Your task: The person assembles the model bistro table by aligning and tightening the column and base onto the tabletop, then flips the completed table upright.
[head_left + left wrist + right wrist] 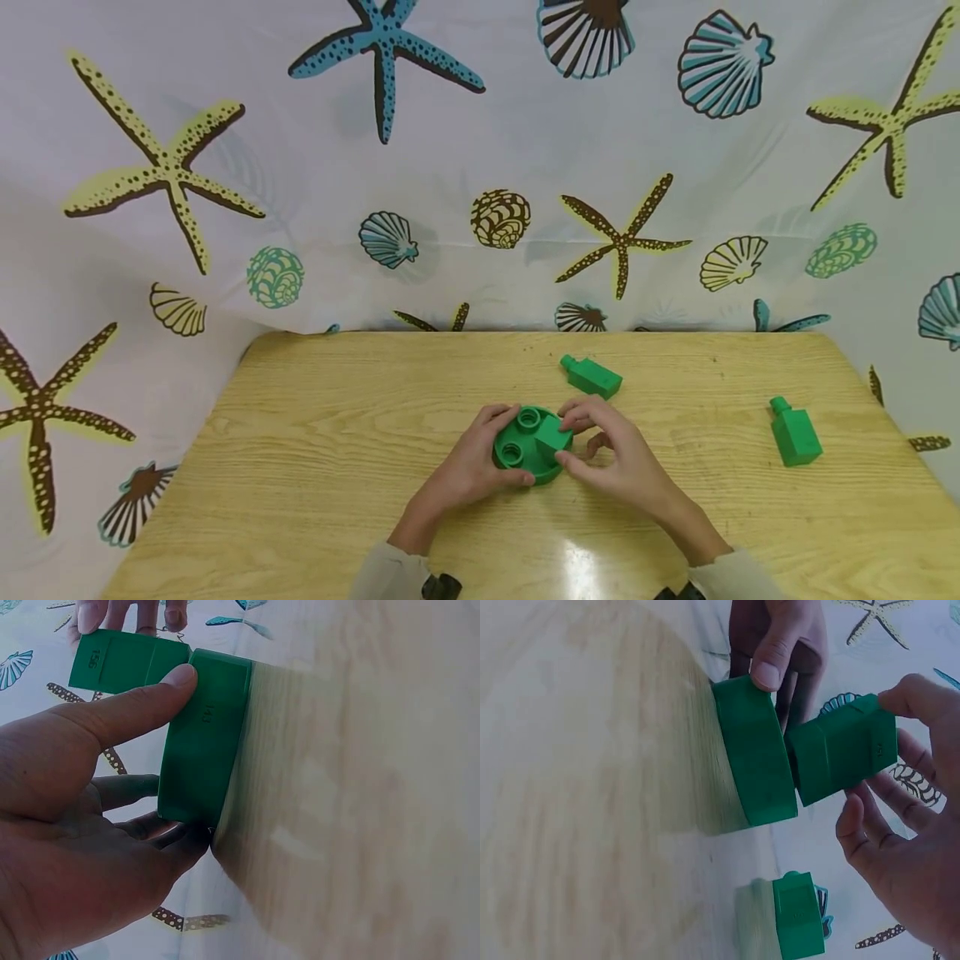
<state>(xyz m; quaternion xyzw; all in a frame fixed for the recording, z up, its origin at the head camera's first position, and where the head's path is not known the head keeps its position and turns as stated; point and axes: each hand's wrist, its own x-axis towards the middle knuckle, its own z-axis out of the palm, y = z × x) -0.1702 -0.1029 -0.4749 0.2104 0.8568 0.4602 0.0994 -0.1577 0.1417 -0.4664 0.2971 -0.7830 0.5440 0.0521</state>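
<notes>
Closest in, light sleeves [390, 573] run up to both hands. Left hand [476, 458] has its thumb over the near edge of a round green base [534, 467] and fingers curled round the other side, so that's a proper grip. Base is on the wooden table [337, 433], two ringed sockets showing. Right hand [622, 458] is pinching a green block [553, 435] between thumb and fingertips, right over the base, kinda tilted in the right wrist view; can't tell how far it's seated. Off right lies a necked green piece [797, 437], another [594, 377] farther back. Behind everything: starfish-and-shell cloth [450, 158].
</notes>
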